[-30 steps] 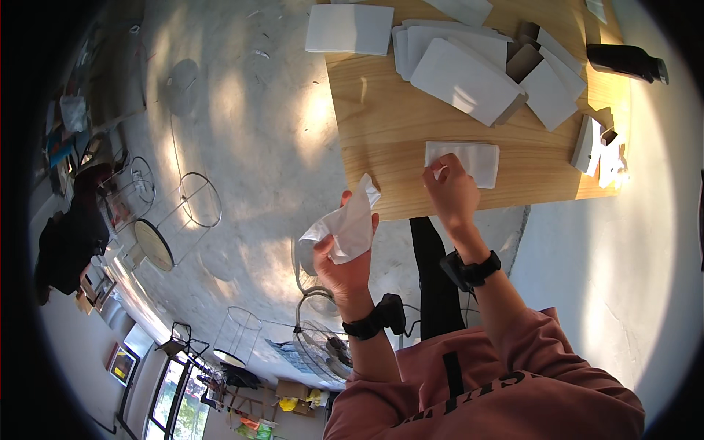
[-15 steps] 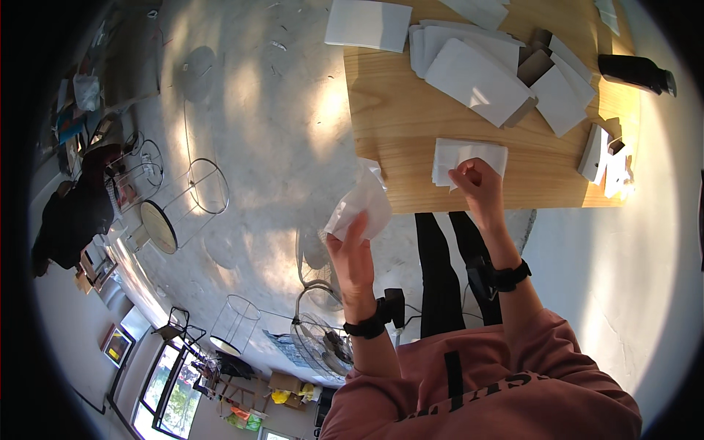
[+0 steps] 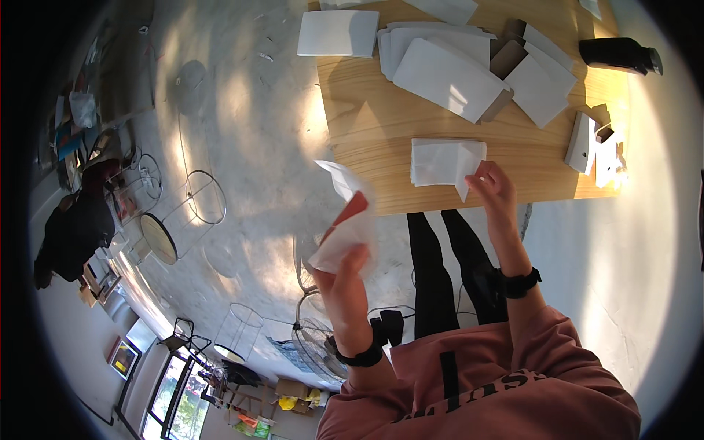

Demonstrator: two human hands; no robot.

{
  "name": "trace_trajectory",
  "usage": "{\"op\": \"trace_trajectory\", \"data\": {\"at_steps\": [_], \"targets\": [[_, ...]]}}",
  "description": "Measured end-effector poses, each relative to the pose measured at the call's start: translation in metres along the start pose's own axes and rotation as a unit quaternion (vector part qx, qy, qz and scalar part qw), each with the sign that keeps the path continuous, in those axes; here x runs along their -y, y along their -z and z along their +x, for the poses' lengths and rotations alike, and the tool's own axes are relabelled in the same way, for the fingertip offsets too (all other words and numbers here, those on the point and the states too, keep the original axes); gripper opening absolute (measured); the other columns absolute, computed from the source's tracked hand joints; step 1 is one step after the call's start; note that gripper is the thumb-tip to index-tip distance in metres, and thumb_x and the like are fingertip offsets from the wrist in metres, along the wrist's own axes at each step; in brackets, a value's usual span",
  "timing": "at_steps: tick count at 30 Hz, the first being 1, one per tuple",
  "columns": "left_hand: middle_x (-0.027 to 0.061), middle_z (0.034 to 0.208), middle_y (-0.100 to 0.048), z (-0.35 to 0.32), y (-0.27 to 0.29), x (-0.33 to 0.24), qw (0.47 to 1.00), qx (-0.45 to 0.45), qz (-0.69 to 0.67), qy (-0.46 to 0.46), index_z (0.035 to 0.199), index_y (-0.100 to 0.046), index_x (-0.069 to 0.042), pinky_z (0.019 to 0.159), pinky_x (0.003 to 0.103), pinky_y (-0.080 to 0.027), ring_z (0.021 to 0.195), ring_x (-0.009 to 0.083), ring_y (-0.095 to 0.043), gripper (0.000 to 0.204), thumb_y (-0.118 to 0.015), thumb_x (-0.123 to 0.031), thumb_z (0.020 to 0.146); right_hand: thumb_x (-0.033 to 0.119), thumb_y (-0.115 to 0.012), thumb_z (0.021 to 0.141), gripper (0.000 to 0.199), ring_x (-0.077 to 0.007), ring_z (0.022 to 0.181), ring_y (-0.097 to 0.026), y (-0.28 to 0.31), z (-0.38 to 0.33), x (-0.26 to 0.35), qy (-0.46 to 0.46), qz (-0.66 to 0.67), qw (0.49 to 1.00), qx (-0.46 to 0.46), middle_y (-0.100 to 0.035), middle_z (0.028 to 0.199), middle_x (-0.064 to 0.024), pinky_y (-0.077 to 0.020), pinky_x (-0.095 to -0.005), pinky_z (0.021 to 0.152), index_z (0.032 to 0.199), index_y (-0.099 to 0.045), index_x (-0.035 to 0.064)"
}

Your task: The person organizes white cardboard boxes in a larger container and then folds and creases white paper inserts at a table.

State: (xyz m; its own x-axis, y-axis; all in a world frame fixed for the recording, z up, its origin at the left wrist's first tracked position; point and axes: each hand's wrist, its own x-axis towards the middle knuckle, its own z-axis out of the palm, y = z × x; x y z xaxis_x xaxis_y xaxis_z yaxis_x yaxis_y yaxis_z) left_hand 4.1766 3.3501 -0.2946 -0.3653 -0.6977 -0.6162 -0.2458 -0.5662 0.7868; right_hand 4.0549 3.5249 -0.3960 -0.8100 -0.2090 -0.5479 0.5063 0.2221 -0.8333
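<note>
Fingers of our left hand (image 3: 343, 286) are closed round a crumpled thin white sheet (image 3: 345, 243), off the bench's near left corner; those of our right hand (image 3: 500, 202) are nearly together at the stack of thin white sheets (image 3: 434, 165), by its lifted corner (image 3: 463, 187). Pinching or just touching, we can't tell. Stack lies flat by the bench's near edge. To do it well, we'd pinch one layer only, lift gently from the corner and leave the rest square; looks flimsy, so doubles or creases likely. Left hold should be light too.

Around, big to small: bench (image 3: 359, 132), heap of flat white packets (image 3: 444, 81) beyond the stack, white pile (image 3: 337, 33) at the far left, dark bottle (image 3: 614, 56) on the right, small white box (image 3: 581, 143) below it. Heap sits apart, shouldn't block us; bench corner might snag the held sheet.
</note>
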Motion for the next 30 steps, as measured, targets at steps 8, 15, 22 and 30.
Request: {"op": "trace_trajectory", "data": {"at_steps": [8, 15, 22, 30], "targets": [[0.0177, 0.108, -0.056, -0.006, -0.029, 0.018, 0.939, 0.262, -0.138, 0.177, 0.108, -0.053, 0.007, 0.088, 0.035, -0.040, 0.100, 0.0246, -0.052, 0.046, -0.050, -0.012, 0.066, 0.010, -0.058, 0.080, 0.013, -0.0049, 0.067, -0.036, 0.039, 0.004, -0.009, -0.038, 0.101, 0.994, 0.000, -0.044, 0.070, 0.0055, -0.0265, -0.0218, 0.061, 0.072, -0.047, 0.0092], [0.0130, 0.108, -0.056, 0.055, -0.014, 0.065, 0.942, 0.168, -0.137, 0.255, 0.109, -0.051, 0.003, 0.085, 0.035, -0.043, 0.099, 0.0236, -0.054, 0.038, -0.049, -0.009, 0.073, 0.010, -0.059, 0.079, 0.015, -0.0038, 0.066, -0.034, 0.044, 0.005, -0.002, -0.049, 0.127, 0.990, -0.027, -0.042, 0.069, 0.0064, -0.0239, -0.0215, 0.059, 0.071, -0.047, 0.0107], [0.0118, 0.108, -0.055, 0.100, 0.012, 0.093, 0.944, 0.140, -0.142, 0.263, 0.111, -0.049, 0.001, 0.079, 0.040, -0.048, 0.100, 0.0280, -0.056, 0.037, -0.048, -0.011, 0.076, 0.009, -0.059, 0.079, 0.015, -0.0038, 0.067, -0.035, 0.051, 0.006, -0.010, -0.048, 0.121, 0.991, -0.043, -0.041, 0.069, 0.0062, -0.0258, -0.0211, 0.060, 0.071, -0.046, 0.0096], [0.0166, 0.114, -0.053, 0.107, 0.007, 0.090, 0.940, 0.126, -0.182, 0.260, 0.115, -0.046, 0.003, 0.084, 0.049, -0.049, 0.105, 0.0343, -0.054, 0.043, -0.048, -0.010, 0.075, 0.008, -0.058, 0.079, 0.015, -0.0041, 0.069, -0.035, 0.049, 0.007, -0.005, -0.048, 0.096, 0.993, -0.040, -0.039, 0.070, 0.0058, -0.0268, -0.0206, 0.062, 0.071, -0.045, 0.0091]]}}
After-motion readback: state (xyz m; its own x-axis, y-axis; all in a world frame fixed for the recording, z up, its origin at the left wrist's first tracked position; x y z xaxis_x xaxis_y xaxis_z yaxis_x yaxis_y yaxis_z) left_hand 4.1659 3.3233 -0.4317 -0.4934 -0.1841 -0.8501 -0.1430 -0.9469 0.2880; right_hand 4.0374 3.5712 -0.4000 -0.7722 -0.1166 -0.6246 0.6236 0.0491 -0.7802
